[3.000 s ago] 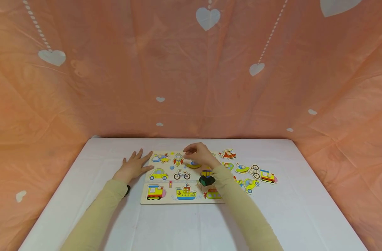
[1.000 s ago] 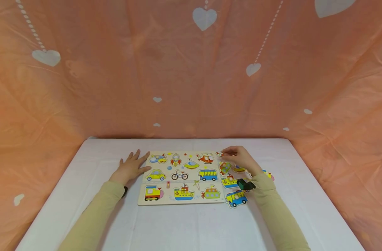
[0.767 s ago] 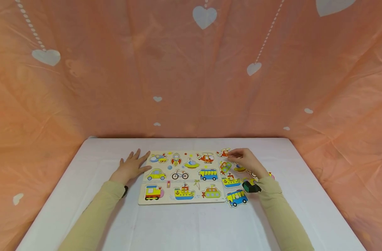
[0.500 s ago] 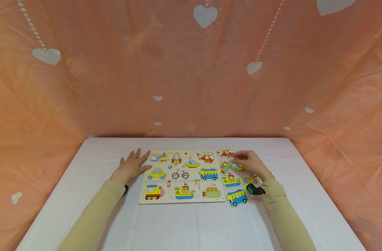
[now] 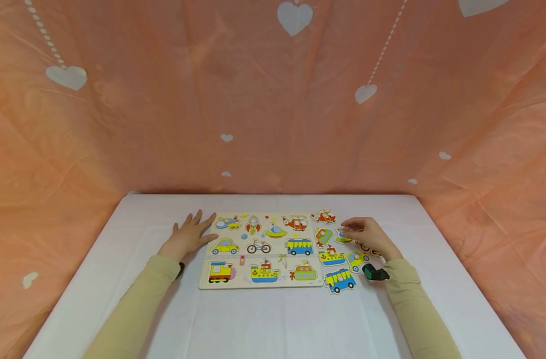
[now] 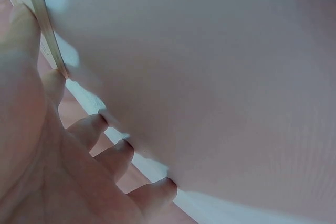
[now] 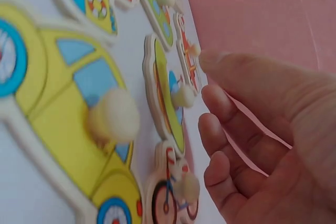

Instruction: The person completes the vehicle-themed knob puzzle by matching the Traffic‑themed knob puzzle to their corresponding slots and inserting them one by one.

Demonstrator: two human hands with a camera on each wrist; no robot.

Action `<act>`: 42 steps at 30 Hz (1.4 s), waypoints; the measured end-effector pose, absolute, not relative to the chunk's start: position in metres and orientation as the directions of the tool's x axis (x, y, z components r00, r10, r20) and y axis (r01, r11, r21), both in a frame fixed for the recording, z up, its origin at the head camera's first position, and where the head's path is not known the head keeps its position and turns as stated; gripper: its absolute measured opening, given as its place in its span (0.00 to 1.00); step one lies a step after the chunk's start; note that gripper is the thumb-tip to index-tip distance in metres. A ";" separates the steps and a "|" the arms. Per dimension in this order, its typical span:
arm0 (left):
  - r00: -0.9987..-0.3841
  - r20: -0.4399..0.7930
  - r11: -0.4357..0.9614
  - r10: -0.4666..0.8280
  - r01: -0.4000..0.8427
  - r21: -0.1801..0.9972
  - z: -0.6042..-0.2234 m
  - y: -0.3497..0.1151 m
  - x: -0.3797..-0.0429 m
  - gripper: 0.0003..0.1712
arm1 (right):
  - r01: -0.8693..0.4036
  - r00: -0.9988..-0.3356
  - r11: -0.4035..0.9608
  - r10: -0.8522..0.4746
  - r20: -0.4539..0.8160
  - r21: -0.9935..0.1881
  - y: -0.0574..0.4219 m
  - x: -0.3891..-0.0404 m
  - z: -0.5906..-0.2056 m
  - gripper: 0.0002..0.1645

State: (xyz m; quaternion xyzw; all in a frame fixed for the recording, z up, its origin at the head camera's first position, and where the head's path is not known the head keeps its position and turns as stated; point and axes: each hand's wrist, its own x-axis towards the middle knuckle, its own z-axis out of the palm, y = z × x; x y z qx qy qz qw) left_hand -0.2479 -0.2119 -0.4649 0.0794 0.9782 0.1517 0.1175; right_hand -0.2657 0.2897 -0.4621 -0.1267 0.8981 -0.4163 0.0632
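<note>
At far left, a long beige sleeve [image 5: 134,309], and from it the bare left hand [image 5: 187,237], with straight fingers well spread and gripping nothing. Thumb and index finger touching the left edge of a flat rectangular board of pale wood [image 5: 241,274]; the other fingertips on the white covered table [image 5: 237,324]. On the board, from left to right, painted pictures of plane, car and train, then rocket, bicycle and ship, then flying saucer, helicopter, bus and submarine.

Just beyond the right edge of the board, loose on the table: a red helicopter piece [image 5: 325,216], a green and orange submarine piece [image 5: 323,237], a yellow and blue ship piece [image 5: 332,256], and a blue and yellow bus piece [image 5: 340,281], tilted. More to the right, a yellow saucer piece with pale round knob [image 7: 170,95], a yellow car piece [image 5: 357,260] and a bicycle piece [image 7: 167,200], partly covered by the hand.

Over these last, the right hand [image 5: 369,234], with fingers loosely bent and holding nothing, thumb near but apart from the saucer's knob. Behind the table, an orange-pink curtain with white hearts [image 5: 255,99].
</note>
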 end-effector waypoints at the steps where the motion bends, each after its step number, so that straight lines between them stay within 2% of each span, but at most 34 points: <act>1: -0.960 -0.208 0.943 0.188 0.116 0.313 -0.465 -0.212 -0.248 0.44 | -0.178 -0.959 0.627 -0.284 -0.009 -0.758 0.291 -0.266 -0.462 0.19; 12: -0.958 -0.215 0.938 0.190 0.112 0.329 -0.466 -0.213 -0.249 0.45 | -0.149 -0.960 0.640 -0.276 -0.044 -0.754 0.300 -0.266 -0.466 0.19; 32: -0.959 -0.229 0.948 0.164 0.089 0.305 -0.465 -0.211 -0.249 0.46 | -0.135 -0.960 0.697 -0.267 -0.080 -0.704 0.298 -0.270 -0.470 0.11; 42: -0.962 -0.224 0.953 0.158 0.089 0.291 -0.467 -0.211 -0.249 0.46 | -0.119 -0.960 0.710 -0.261 -0.102 -0.695 0.296 -0.271 -0.470 0.11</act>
